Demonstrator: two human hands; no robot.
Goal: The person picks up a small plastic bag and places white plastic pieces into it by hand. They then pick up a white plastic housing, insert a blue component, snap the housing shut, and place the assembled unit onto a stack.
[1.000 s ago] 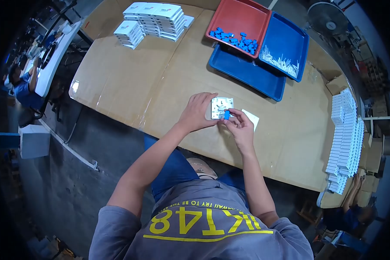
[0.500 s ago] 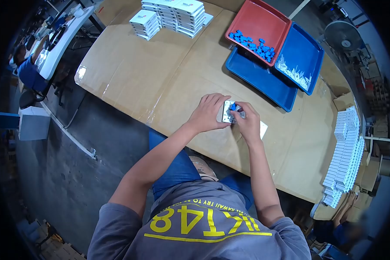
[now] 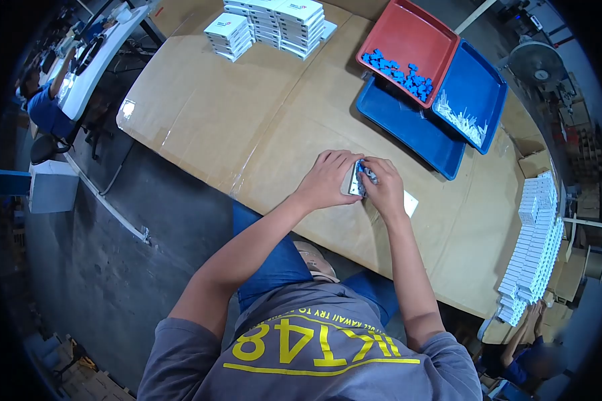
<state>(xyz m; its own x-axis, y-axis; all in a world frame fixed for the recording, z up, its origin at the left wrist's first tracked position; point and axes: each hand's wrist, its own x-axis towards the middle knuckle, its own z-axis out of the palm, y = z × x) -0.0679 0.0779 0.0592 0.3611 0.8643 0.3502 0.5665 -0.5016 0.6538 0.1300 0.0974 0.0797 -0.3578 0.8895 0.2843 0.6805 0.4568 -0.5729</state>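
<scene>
- Here's the cardboard-covered surface (image 3: 241,120), the white unit (image 3: 356,186) right above its near edge!
- Red tray (image 3: 411,40) beyond, heaped with blue pieces (image 3: 398,73).
- Left hand (image 3: 329,180) curls round the unit, gripping it!
- Right hand (image 3: 383,187), fingers bunched over its face; can't tell what's pinched.
- White plate (image 3: 410,204) lies beside that wrist.

a grey pedestal fan (image 3: 536,63) behind the table, near brown cardboard boxes (image 3: 534,155)
</scene>
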